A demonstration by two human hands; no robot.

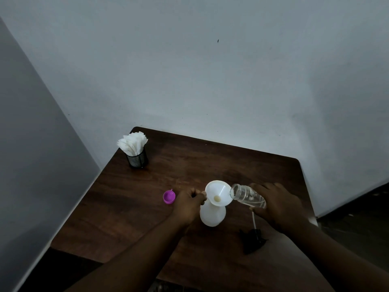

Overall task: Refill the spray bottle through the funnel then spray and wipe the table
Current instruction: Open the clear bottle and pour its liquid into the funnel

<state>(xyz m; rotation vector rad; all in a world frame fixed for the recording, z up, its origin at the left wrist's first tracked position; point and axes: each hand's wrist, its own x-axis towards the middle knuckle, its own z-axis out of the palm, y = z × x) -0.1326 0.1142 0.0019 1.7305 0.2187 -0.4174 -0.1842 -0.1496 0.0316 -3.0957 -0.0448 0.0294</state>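
The white spray bottle (212,216) stands upright near the middle of the dark wooden table (130,207), toward its near edge; a white funnel (219,192) sits in its neck, tilted slightly; the left hand (189,205) is closed around the funnel's rim and the bottle's neck, fingers together. The right hand (280,205) is clamped on a clear refill bottle (247,196), tipped on its side with its open mouth touching the funnel's right rim; some liquid lies in it, though whether any is flowing is hard to tell in the dim light. A purple cap (169,197) lies just left of the left hand; a black trigger sprayer head (253,239) with its tube lies toward the near right edge; a black mesh holder (137,159) of white napkins (132,144) stands at the far left corner.
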